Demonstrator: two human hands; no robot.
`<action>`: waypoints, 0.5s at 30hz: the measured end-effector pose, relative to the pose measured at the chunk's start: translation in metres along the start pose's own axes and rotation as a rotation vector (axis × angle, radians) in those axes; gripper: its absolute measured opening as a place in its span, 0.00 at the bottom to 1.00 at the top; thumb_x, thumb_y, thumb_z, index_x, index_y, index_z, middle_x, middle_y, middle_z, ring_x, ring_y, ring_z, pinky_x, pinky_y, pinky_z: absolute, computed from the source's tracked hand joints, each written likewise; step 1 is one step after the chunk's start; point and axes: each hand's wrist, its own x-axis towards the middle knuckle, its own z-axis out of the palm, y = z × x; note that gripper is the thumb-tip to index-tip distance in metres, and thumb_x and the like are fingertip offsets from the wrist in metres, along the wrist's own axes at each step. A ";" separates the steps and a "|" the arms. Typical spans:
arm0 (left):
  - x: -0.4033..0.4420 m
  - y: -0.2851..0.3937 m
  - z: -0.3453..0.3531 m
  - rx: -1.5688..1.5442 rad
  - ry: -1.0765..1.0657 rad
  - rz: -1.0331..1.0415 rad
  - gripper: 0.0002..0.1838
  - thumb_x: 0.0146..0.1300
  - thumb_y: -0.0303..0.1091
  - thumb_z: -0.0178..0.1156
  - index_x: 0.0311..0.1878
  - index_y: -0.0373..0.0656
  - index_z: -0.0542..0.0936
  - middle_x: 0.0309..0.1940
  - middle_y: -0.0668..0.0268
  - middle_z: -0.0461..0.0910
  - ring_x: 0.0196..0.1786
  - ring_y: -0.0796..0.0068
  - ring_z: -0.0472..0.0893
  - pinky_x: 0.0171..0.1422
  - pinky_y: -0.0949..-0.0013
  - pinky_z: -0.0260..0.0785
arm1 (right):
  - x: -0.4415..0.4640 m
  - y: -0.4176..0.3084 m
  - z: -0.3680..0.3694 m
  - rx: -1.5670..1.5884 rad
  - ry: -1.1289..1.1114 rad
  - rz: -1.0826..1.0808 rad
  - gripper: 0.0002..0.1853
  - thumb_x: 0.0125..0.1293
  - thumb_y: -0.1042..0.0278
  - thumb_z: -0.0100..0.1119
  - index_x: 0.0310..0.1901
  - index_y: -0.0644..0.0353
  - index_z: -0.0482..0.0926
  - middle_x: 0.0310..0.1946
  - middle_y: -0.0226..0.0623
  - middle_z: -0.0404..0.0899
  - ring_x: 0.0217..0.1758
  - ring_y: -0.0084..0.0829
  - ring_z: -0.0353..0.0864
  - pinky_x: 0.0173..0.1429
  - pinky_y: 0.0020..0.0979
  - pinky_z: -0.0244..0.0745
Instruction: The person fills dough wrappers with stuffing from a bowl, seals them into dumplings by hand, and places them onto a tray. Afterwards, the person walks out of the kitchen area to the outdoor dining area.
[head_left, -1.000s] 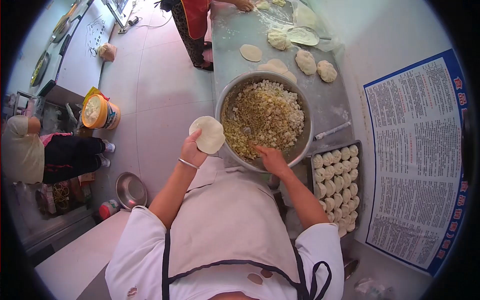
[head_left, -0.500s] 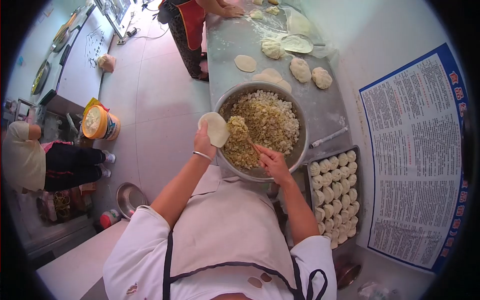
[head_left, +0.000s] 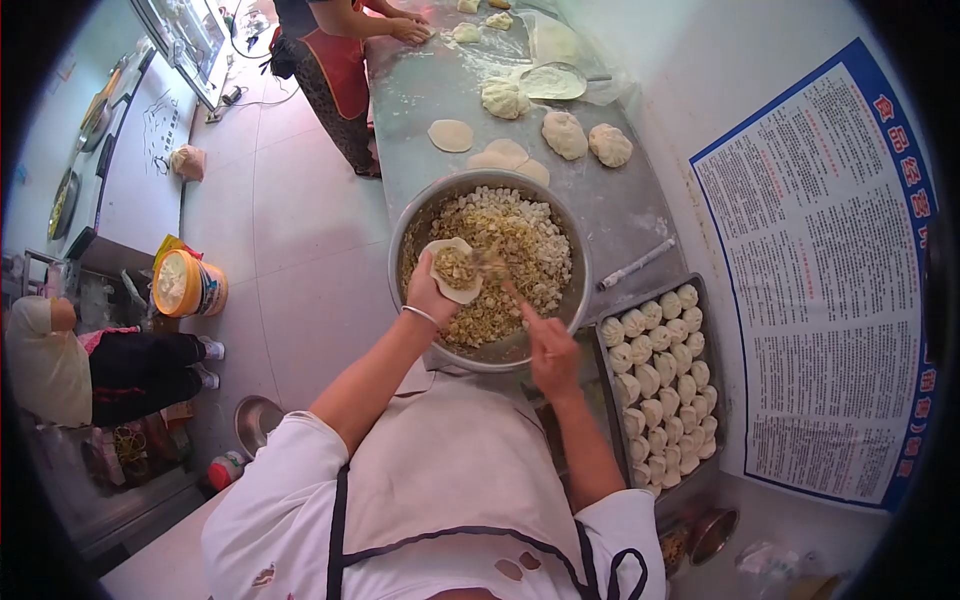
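Note:
My left hand (head_left: 428,292) holds a round dough wrapper (head_left: 462,292) over the left part of a large metal bowl (head_left: 583,300). A heap of chopped filling (head_left: 453,268) lies on the wrapper. Chopped filling (head_left: 530,245), paler at the upper right, fills much of the bowl. My right hand (head_left: 552,352) grips the wooden handle of a spoon (head_left: 514,294) at the bowl's near edge. The spoon's head is blurred, just right of the wrapper.
A tray of pleated buns (head_left: 655,380) sits at the right beside a rolling pin (head_left: 636,265). Wrappers (head_left: 451,136) and dough lumps (head_left: 565,135) lie on the floured table (head_left: 400,155). A co-worker's hands (head_left: 410,28) are at its far end; another person (head_left: 50,360) is at left.
The wrapper in my left hand has moved over the bowl and now bears filling. My right hand lifted filling on the spoon. The view has shifted.

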 end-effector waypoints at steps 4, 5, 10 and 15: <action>-0.001 0.011 -0.009 -0.021 -0.096 -0.015 0.28 0.79 0.54 0.37 0.67 0.43 0.69 0.63 0.56 0.75 0.66 0.53 0.75 0.71 0.44 0.67 | 0.003 0.042 -0.019 -0.333 -0.083 0.042 0.26 0.64 0.81 0.54 0.62 0.48 0.80 0.30 0.37 0.75 0.32 0.41 0.78 0.37 0.40 0.73; -0.002 0.010 -0.010 -0.026 -0.103 -0.008 0.27 0.79 0.54 0.37 0.67 0.44 0.69 0.63 0.56 0.75 0.66 0.53 0.75 0.71 0.44 0.67 | 0.001 0.044 -0.017 -0.302 -0.063 0.051 0.26 0.63 0.81 0.54 0.62 0.48 0.80 0.30 0.37 0.75 0.33 0.41 0.78 0.37 0.40 0.74; 0.000 0.011 -0.010 -0.068 -0.082 0.090 0.27 0.79 0.54 0.38 0.67 0.44 0.70 0.63 0.57 0.75 0.66 0.54 0.75 0.71 0.45 0.67 | 0.017 0.008 -0.023 -0.158 0.069 -0.166 0.28 0.60 0.80 0.56 0.62 0.44 0.80 0.29 0.33 0.73 0.35 0.38 0.79 0.36 0.39 0.76; 0.013 0.012 -0.022 -0.134 0.096 0.211 0.28 0.79 0.55 0.37 0.67 0.45 0.70 0.63 0.58 0.75 0.66 0.55 0.74 0.72 0.45 0.66 | 0.018 0.001 -0.023 -0.462 -0.132 -0.278 0.27 0.59 0.77 0.58 0.60 0.42 0.81 0.29 0.29 0.73 0.33 0.31 0.79 0.34 0.34 0.77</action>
